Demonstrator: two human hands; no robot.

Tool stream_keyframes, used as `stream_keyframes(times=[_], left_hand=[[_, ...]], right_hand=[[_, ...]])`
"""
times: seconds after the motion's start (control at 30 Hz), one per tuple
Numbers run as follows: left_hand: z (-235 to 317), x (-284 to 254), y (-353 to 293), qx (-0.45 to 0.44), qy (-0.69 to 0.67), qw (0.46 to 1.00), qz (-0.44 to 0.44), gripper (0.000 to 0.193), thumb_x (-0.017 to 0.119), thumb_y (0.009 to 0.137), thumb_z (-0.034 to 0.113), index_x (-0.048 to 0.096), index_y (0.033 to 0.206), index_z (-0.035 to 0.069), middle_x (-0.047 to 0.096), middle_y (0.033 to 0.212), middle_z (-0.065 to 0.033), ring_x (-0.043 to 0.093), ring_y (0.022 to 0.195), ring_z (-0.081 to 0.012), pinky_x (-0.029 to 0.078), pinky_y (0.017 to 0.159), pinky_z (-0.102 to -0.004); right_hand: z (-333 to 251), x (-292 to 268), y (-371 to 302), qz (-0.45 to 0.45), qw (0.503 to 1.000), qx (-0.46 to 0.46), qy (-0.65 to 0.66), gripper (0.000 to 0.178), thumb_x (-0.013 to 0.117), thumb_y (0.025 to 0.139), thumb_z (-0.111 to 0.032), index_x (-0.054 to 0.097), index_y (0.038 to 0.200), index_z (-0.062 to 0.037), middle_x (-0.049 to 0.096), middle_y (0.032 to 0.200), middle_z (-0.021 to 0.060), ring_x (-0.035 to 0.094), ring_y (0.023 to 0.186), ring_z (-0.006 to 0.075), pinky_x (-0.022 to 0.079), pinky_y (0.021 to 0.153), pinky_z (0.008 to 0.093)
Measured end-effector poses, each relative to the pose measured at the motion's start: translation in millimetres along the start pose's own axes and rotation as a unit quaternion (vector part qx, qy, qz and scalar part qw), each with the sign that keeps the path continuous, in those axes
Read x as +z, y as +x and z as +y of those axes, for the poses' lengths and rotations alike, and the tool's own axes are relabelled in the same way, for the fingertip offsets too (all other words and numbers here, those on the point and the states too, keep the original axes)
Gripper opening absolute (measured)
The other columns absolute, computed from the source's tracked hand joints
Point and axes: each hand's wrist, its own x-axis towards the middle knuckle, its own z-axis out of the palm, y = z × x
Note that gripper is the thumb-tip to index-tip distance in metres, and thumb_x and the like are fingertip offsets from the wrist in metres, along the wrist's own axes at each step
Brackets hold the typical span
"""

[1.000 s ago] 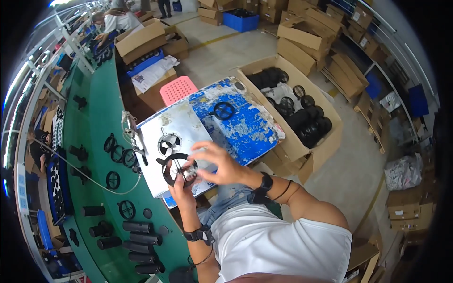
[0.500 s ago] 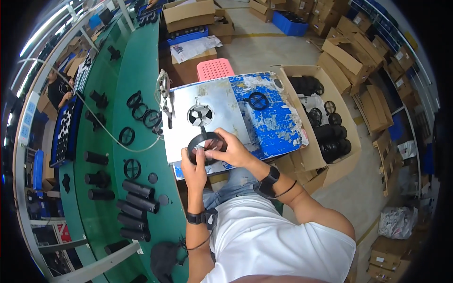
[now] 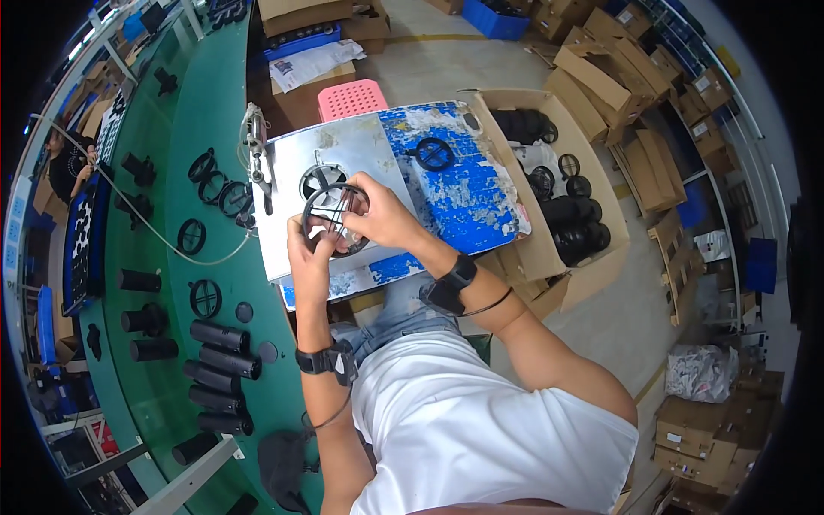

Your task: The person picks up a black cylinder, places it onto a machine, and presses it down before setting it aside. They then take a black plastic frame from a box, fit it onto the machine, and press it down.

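Note:
A black plastic ring with crossbars is held up in both hands above the metal plate. Its left and lower rim is gripped by my left hand, fingers bent around it. On the right side, my right hand grasps the same rim, thumb pointing inward over the crossbars. Just beyond the ring, a round fixture with a cross pattern is set in the plate, partly covered by the ring. Another black ring with crossbars lies flat on the worn blue board to the right.
At the plate's left edge stands a metal toggle clamp. The green bench holds several black tubes and loose rings. A cardboard box of black parts sits right of the board. Behind is a pink stool.
The ring has tilted up to face me more, its crossbars now showing, and both hands have shifted their hold on it. The whole view has moved, so the bench and board sit farther left.

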Motion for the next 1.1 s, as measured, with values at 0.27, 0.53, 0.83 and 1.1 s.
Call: stream_keyframes(times=[0.27,0.53,0.83,1.1], left_hand=[[-21.6,-14.5,55.0,0.091,0.346,0.934,-0.015,0.046,0.069,0.074,0.006,0.052,0.117,-0.001,0.066,0.081,-0.0154,0.063,0.06,-0.0137,0.05,0.054,-0.028],[-53.2,-26.3,100.6,0.273,0.554,0.784,0.06,0.043,0.068,0.07,0.008,0.061,0.112,0.002,0.058,0.11,-0.0181,0.054,0.103,-0.0361,0.043,0.09,-0.044],[-74.8,-58.0,137.3,0.198,0.605,0.771,0.022,0.04,0.067,0.082,0.026,0.063,0.116,0.006,0.057,0.121,-0.0142,0.052,0.113,-0.0334,0.041,0.096,-0.044],[-84.4,-59.3,132.1,0.16,0.619,0.769,0.012,0.043,0.057,0.09,0.025,0.052,0.128,0.007,0.048,0.139,-0.014,0.037,0.133,-0.0386,0.027,0.109,-0.0528]], right_hand=[[26.9,0.1,25.2,-0.005,0.985,-0.002,-0.171,0.05,0.069,0.073,-0.014,0.046,0.115,-0.0013,0.063,0.07,0.0127,0.064,0.064,0.0268,0.05,0.06,0.038],[59.8,12.4,63.9,0.109,0.941,-0.059,-0.316,0.04,0.066,0.073,-0.021,0.056,0.11,-0.0066,0.063,0.092,0.0144,0.059,0.094,0.0332,0.044,0.087,0.0432],[97.5,3.3,89.0,0.048,0.925,-0.048,-0.375,0.058,0.061,0.082,-0.03,0.047,0.134,-0.0092,0.046,0.138,0.0124,0.037,0.132,0.0338,0.028,0.109,0.045],[77.9,4.2,65.2,-0.014,0.894,-0.049,-0.444,0.094,0.061,0.079,-0.057,0.03,0.141,0.0068,0.036,0.145,0.024,0.028,0.139,0.037,0.02,0.114,0.046]])
